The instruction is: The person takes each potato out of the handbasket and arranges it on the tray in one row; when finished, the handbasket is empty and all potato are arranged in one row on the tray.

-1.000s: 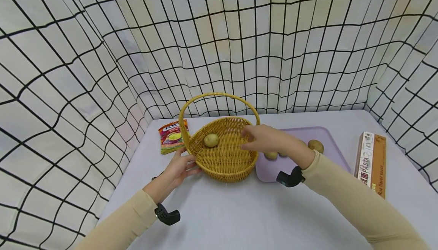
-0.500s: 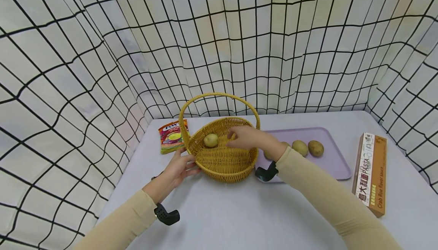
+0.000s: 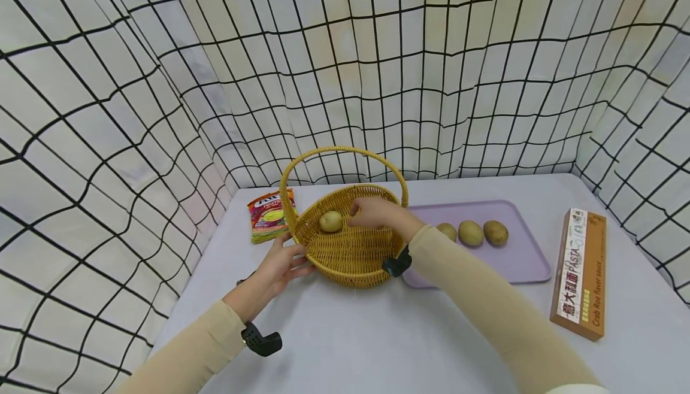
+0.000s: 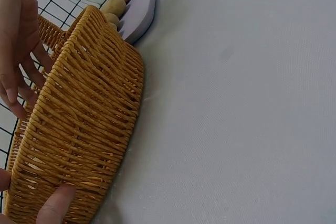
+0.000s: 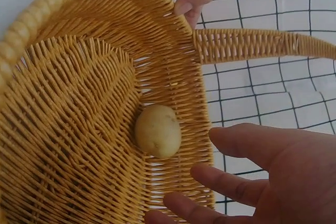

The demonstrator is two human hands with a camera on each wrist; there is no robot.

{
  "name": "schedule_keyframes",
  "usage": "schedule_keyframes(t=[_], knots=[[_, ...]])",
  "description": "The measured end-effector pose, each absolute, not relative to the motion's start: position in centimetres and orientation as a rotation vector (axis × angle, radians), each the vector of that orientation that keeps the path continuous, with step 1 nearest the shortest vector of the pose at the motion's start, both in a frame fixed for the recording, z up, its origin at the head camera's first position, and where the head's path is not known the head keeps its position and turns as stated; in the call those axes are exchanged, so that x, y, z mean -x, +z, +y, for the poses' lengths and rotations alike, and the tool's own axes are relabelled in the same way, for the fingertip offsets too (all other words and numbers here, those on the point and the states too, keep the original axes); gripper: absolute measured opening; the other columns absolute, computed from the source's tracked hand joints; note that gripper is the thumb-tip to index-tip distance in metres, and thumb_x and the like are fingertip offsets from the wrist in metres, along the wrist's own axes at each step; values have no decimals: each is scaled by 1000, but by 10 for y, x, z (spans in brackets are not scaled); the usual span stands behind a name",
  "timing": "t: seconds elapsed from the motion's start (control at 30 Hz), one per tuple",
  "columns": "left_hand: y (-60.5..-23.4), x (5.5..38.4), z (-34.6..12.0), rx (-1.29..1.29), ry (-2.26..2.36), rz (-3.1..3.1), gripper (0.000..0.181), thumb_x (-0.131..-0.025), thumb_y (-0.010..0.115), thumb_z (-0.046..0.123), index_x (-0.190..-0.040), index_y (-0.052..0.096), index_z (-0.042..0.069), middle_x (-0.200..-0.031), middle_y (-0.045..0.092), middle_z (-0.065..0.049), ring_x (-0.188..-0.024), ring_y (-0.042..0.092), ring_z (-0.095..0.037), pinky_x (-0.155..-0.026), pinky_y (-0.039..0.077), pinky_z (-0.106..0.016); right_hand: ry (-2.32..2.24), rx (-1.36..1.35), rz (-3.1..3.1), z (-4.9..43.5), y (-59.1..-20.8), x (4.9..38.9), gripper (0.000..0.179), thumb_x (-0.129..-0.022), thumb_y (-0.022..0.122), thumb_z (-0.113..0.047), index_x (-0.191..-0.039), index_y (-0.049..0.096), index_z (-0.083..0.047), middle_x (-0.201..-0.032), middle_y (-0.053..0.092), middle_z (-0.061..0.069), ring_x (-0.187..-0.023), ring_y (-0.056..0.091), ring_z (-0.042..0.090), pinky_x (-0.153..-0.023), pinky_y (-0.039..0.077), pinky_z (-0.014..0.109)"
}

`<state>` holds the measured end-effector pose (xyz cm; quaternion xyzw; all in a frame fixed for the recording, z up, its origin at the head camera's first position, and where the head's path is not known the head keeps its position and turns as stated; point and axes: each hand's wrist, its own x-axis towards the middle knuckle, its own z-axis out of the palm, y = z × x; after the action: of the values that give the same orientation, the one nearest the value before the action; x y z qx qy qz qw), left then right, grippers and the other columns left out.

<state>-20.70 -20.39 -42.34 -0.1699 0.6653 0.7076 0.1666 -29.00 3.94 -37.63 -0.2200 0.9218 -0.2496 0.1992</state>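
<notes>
A yellow-brown wicker basket (image 3: pixel 353 256) with a tall arched handle stands on the table. One pale potato (image 3: pixel 331 221) lies inside it, towards its left side. My left hand (image 3: pixel 283 265) holds the basket's left edge, with thumb at the rim and fingers against the outer wall. Over the basket reaches my right hand (image 3: pixel 372 212), just right of the potato and apart from it. In the right wrist view, the right hand's fingers (image 5: pixel 226 184) are spread and hold nothing, while the potato (image 5: pixel 158 131) rests against the woven wall.
Right of the basket lies a lilac tray (image 3: pixel 501 262) with several potatoes (image 3: pixel 471 233), partly behind my right forearm. A brown and white pasta box (image 3: pixel 581 274) lies farther right. At back left is a colourful snack packet (image 3: pixel 268 217). Black netting (image 3: pixel 345 82) encloses the table.
My right hand has moved left from the basket's right side to close by the potato inside. The forearm has uncovered more of the tray's potatoes. The left hand and basket stay put.
</notes>
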Motion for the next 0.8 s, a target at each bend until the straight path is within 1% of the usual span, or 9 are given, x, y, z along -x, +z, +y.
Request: schedule_keyframes(t=[0.1,0.17,0.23,0.4,0.5,0.6,0.63,0.7,0.8], knots=[[-424,207,-203,476,2015,1890,84,-101,48,4,-166,-4,15,-162,28,-29,-144,43,-45,-107,54,-50,-745,581,2553,37,-382,294,39,-102,62,-34,-132,62,-9,-129,65,11,-91,62,21,-82,59,40],[-423,207,-203,471,2013,1891,84,-101,48,4,-166,-4,15,-162,28,-29,-144,43,-45,-108,53,-51,-754,567,2546,36,-386,296,38,-103,61,-33,-131,61,-9,-128,65,11,-89,60,19,-81,59,40],[-423,207,-203,470,2008,1895,84,-102,48,4,-166,-4,15,-161,28,-29,-144,43,-45,-108,53,-51,-748,560,2546,34,-388,297,37,-103,60,-34,-131,61,-9,-128,65,10,-91,59,19,-81,58,39],[-421,207,-202,470,2003,1901,83,-102,48,5,-166,-5,15,-161,29,-30,-144,43,-45,-108,53,-51,-735,583,2565,30,-392,300,37,-104,58,-31,-132,60,-7,-130,65,11,-107,61,24,-89,55,39],[-421,207,-203,469,2008,1897,84,-101,48,4,-166,-5,15,-161,29,-30,-144,43,-45,-107,54,-50,-768,630,2571,23,-395,304,40,-104,56,-26,-140,57,-7,-136,63,13,-121,61,27,-101,54,42],[-422,207,-203,468,2012,1898,84,-101,48,4,-166,-5,14,-160,31,-30,-144,43,-45,-106,55,-48,-802,704,2566,15,-399,307,45,-105,53,-22,-147,52,-6,-146,57,15,-136,54,30,-114,48,45],[-423,207,-204,464,2015,1900,84,-101,48,4,-166,-5,14,-160,31,-30,-144,43,-45,-106,56,-48,-809,726,2563,12,-400,308,46,-105,52,-21,-149,51,-6,-149,55,15,-139,51,30,-116,46,45],[-424,207,-204,456,2017,1903,84,-100,48,4,-165,-5,13,-160,31,-30,-144,43,-45,-105,56,-47,-807,757,2561,7,-403,310,46,-106,51,-20,-150,51,-6,-153,51,15,-144,47,30,-120,42,45],[-425,207,-204,445,2013,1907,84,-101,48,4,-165,-4,13,-159,31,-30,-143,44,-45,-106,55,-48,-812,762,2556,1,-406,310,45,-107,51,-21,-150,52,-7,-156,49,13,-146,44,30,-123,39,45]])
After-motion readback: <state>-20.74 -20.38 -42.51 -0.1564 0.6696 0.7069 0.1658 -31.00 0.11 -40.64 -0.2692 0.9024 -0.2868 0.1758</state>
